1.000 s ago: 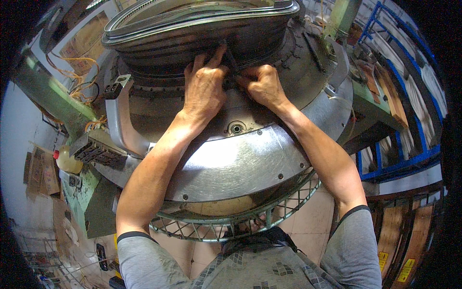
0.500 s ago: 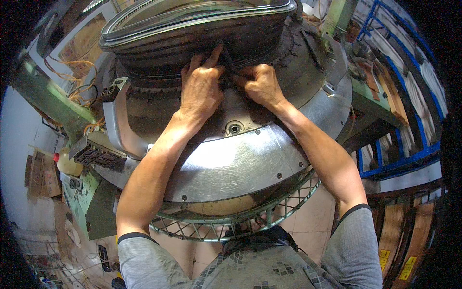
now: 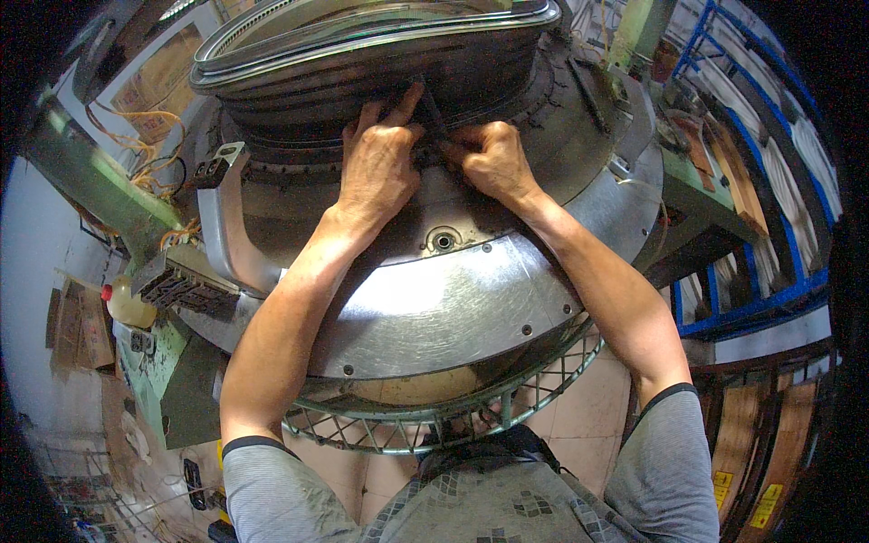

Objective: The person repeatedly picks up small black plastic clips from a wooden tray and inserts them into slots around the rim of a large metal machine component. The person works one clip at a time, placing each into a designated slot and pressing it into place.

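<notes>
Two bare hands meet close together at the foot of a dark, ridged drum (image 3: 312,109), which stands at the top of the view on a wide, round metal machine. Left hand (image 3: 380,172) now: back turned up, index finger stretched out to the drum's wall, the other fingers bent, their tips partly hidden. Right hand (image 3: 495,163), just beside it: fingers curled, thumb and index drawn together and aimed at the lower end of a narrow dark strip (image 3: 434,113). That strip slants down the drum's front, right between the hands; whether either hand actually grips it, I cannot tell, because shadow and knuckles cover the contact. Above them runs the drum's shiny rim (image 3: 380,45). Nearer the body, below the wrists, a round hole (image 3: 444,242) sits just above a bright curved plate (image 3: 453,317) with small dark screws along its edge, and a green lattice rail (image 3: 371,434) curves beneath that. Over to the left, a silver handle (image 3: 226,222) stands up from the machine, orange cables (image 3: 163,136) loop beyond it, and a red-capped bottle (image 3: 131,309) is near the machine's side. Out on the right, a blue rack (image 3: 760,312) carries pale lengths of material, with wooden boards (image 3: 783,443) below it.
</notes>
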`<state>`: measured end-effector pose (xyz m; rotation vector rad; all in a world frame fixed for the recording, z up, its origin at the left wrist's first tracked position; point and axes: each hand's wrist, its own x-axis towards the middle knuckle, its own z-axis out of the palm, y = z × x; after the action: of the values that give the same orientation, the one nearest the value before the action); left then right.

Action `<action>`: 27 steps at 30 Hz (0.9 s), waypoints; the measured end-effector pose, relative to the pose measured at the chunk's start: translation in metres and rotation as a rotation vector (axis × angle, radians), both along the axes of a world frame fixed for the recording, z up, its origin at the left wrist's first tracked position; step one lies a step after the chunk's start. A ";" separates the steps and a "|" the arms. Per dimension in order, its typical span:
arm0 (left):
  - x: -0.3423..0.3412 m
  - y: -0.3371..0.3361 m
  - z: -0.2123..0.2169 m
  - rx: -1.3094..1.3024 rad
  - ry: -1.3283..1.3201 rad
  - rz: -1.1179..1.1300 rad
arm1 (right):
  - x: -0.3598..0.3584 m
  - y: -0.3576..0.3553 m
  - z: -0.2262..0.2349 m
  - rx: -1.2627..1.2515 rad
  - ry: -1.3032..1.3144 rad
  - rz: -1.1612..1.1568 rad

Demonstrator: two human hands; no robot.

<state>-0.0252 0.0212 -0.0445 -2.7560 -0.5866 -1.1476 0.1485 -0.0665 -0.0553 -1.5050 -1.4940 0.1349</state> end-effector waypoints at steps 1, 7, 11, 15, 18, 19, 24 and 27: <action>-0.001 0.000 0.000 -0.001 -0.007 -0.008 | 0.000 0.000 0.000 0.018 0.004 0.009; 0.000 0.000 0.001 -0.003 -0.008 -0.004 | 0.000 0.001 -0.001 0.023 0.008 -0.002; 0.000 -0.001 0.001 0.038 0.017 0.031 | 0.000 0.002 -0.001 0.035 -0.005 0.000; 0.000 -0.002 0.002 0.018 0.035 0.031 | 0.001 0.002 -0.002 0.035 -0.012 0.001; 0.000 -0.002 0.002 0.022 0.033 0.029 | 0.002 0.002 -0.001 0.016 -0.023 -0.004; 0.000 -0.002 0.002 0.031 0.034 0.031 | 0.002 0.002 -0.001 0.017 -0.022 -0.004; 0.000 0.000 0.001 0.060 0.037 0.035 | -0.001 0.001 0.001 -0.019 0.014 -0.015; -0.001 -0.001 0.002 0.032 0.048 0.033 | -0.002 0.001 0.001 -0.007 0.028 -0.017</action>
<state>-0.0258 0.0205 -0.0421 -2.7280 -0.6000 -1.0719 0.1470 -0.0659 -0.0544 -1.5148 -1.4600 0.1508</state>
